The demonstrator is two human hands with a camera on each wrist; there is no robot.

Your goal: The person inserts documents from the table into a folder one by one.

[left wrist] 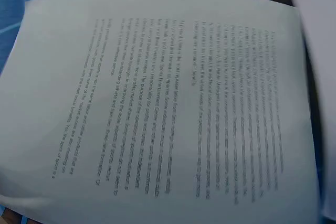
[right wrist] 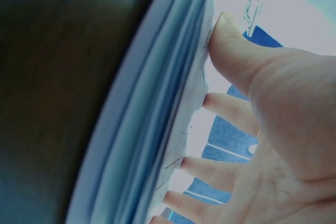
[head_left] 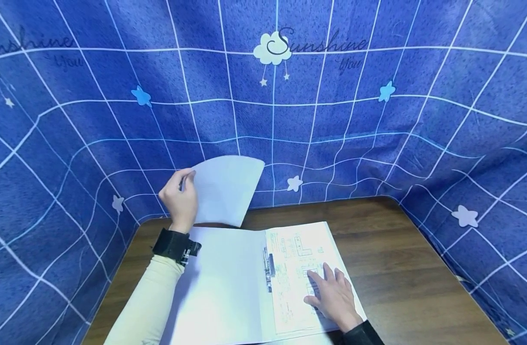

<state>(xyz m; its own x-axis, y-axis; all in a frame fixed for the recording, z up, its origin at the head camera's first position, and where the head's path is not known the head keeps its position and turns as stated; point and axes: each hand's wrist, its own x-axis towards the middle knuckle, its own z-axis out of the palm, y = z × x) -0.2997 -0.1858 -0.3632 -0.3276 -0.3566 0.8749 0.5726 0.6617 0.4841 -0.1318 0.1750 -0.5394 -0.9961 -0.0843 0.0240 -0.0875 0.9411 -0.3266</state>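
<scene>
My left hand [head_left: 181, 199] pinches a loose white sheet of paper [head_left: 229, 189] at its left edge and holds it up beyond the folder, where it bows slightly. Rows of printed text cover this sheet [left wrist: 157, 103] in the left wrist view. Below lies an open white folder [head_left: 220, 278] with a metal clip [head_left: 269, 268] along its spine. On the folder's right side are pages with diagrams [head_left: 289, 287]. My right hand [head_left: 334, 294] rests on them with fingers spread. In the right wrist view, its fingertips touch the top page above a layered stack edge [right wrist: 152, 103].
The folder lies on a brown wooden table [head_left: 384, 258]. A blue curtain [head_left: 332, 124] with white grid lines and stars hangs behind the table and along both sides. A black strap [head_left: 176, 246] with a device circles the left wrist.
</scene>
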